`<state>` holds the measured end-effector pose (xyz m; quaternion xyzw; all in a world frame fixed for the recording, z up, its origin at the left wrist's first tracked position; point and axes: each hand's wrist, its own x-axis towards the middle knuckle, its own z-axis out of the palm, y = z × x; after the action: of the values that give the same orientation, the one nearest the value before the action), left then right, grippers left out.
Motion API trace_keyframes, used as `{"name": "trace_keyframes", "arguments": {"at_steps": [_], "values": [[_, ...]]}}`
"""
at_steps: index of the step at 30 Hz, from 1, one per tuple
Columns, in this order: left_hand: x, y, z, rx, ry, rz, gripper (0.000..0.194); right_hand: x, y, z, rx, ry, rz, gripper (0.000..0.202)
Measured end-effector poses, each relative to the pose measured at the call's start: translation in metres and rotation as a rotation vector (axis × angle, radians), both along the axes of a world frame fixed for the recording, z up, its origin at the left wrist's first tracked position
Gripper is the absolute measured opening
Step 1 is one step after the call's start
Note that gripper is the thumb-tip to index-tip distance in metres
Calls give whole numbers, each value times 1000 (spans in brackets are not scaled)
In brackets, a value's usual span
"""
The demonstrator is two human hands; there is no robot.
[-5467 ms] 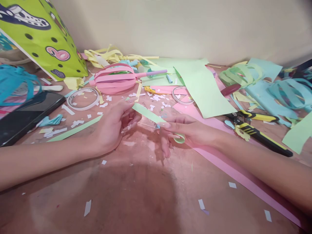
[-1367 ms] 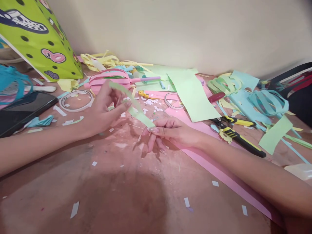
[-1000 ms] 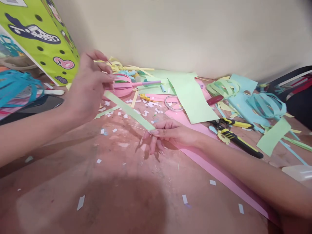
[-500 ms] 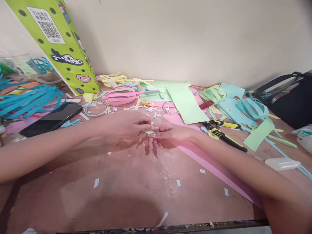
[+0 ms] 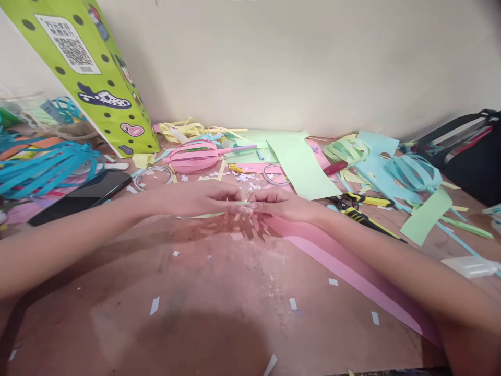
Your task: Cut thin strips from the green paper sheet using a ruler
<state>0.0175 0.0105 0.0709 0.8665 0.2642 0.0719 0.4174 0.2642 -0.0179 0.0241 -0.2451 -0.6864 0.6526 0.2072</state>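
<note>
Moved: left hand (image 5: 203, 197), down from the pink lantern (image 5: 194, 156) to meet the right hand (image 5: 287, 206).
Fingers: both hands pinch the green strip (image 5: 209, 215), front-right of lantern.
Spotted bag (image 5: 111, 122): left of lantern.
Clear tub (image 5: 31, 107): farther left, perhaps holding blue strips (image 5: 68, 109).
Tabletop (image 5: 195, 282): scraps (image 5: 183, 178) around lantern.
Wall (image 5: 274, 62): behind lantern.

The narrow pale green strip (image 5: 210, 215) I pinch looks like matt paper, as does the ribbed pink paper lantern (image 5: 193, 156). My flat black phone (image 5: 80, 197) has a glossy, glass-like face. The black-and-yellow pliers (image 5: 370, 223) have plastic-looking grips; the clear, squat container (image 5: 472, 266) looks like smooth, shiny plastic. My reddish-brown tabletop (image 5: 195, 282) appears scuffed, with a dull sheen.
</note>
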Motion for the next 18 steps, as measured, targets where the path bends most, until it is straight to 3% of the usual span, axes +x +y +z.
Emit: {"name": "trace_keyframes", "arguments": {"at_steps": [4,6,8,13,18], "values": [[11,-14,-20,-448,-85,34,34,7,3,16,161,-87,79,23],[16,-18,-27,-580,-184,101,39,15,7,23,215,-156,66,19],[18,-18,-29,-598,-244,88,43,22,13,29,244,-207,23,21],[14,-14,-24,-431,-182,54,36,29,18,31,298,-174,-1,30],[18,-24,-19,-593,-208,91,31,16,9,27,411,-247,-115,43]]}}
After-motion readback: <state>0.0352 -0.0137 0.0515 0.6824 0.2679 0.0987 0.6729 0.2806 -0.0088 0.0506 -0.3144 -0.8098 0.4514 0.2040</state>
